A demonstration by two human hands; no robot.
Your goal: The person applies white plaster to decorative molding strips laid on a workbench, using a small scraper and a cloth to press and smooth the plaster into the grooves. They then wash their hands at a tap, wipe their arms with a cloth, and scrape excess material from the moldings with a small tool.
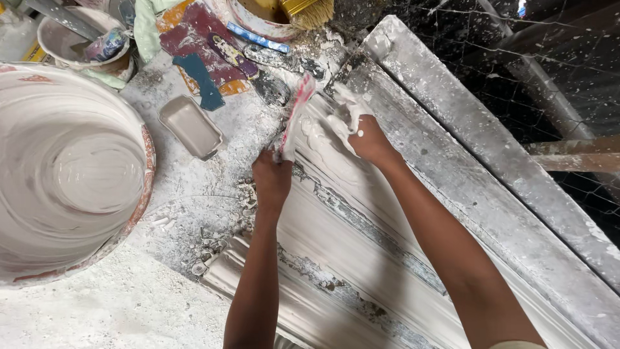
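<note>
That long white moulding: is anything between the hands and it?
Nothing visible. The left hand presses a plaster-smeared scraper card onto the moulding; the right hand smears wet plaster directly on it.

You have one crumpled printed wrapper [106,45], blue and purple, tucked in the small tub [58,39] top left.

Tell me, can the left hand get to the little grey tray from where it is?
Probably yes. The left hand grips a plaster-smeared scraper but sits close to the grey tray, with only bare, dusty tabletop between them. It would likely have to put the scraper down first.
</note>
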